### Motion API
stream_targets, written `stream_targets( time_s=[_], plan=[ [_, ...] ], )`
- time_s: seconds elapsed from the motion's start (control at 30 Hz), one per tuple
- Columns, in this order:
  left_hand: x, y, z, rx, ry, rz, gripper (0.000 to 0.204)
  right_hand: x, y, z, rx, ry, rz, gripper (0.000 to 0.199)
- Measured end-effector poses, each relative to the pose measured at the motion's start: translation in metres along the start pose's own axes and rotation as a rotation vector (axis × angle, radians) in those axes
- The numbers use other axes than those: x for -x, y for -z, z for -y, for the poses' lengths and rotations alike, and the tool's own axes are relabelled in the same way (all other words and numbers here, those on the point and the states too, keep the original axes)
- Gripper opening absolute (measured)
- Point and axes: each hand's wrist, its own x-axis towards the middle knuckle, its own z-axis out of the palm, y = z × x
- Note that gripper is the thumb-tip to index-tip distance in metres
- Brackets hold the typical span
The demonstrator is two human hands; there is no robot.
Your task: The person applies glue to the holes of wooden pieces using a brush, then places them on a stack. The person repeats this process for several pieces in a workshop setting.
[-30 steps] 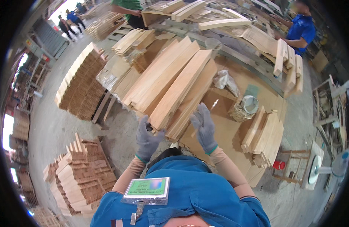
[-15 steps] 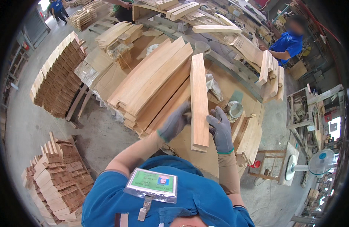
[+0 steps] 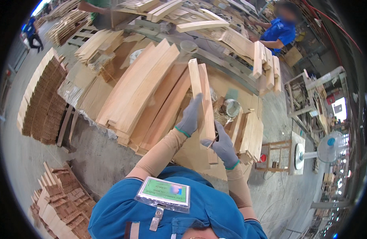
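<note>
My left hand (image 3: 190, 117) in a grey glove grips the middle of a long pale wooden plank (image 3: 202, 95) held on edge, pointing away from me. My right hand (image 3: 222, 145), gloved too, holds the plank's near end from the right side. The plank looks like two thin boards held together. Below it lies a stack of long curved planks (image 3: 139, 89) on a wooden worktable (image 3: 191, 153).
A metal can (image 3: 232, 107) stands on the table beside short stacked boards (image 3: 251, 133). Piles of small wooden pieces sit at left (image 3: 42, 99) and lower left (image 3: 58, 203). A person in blue (image 3: 281, 30) works at the far right. A fan (image 3: 328, 145) and stool (image 3: 277, 157) stand at right.
Both hands first reached to the stack, then lifted a plank from it. The plank now stands higher and turned on edge, with the left hand moved up along it.
</note>
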Motion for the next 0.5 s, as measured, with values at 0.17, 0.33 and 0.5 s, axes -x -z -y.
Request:
stream_targets(
  time_s=[0.17,0.33,0.5],
  plan=[
    [0.025,-0.010,-0.015,0.140,0.195,0.347,0.028,0.022,0.012,-0.051,-0.716,-0.188,0.000,0.074],
    [0.029,-0.019,-0.028,0.134,0.333,0.364,0.033,0.037,0.015,-0.049,-0.940,-0.114,-0.026,0.072],
    [0.031,-0.020,-0.008,-0.324,-0.141,0.377,0.047,0.041,0.018,-0.022,-0.677,-0.045,-0.094,0.082]
  ],
)
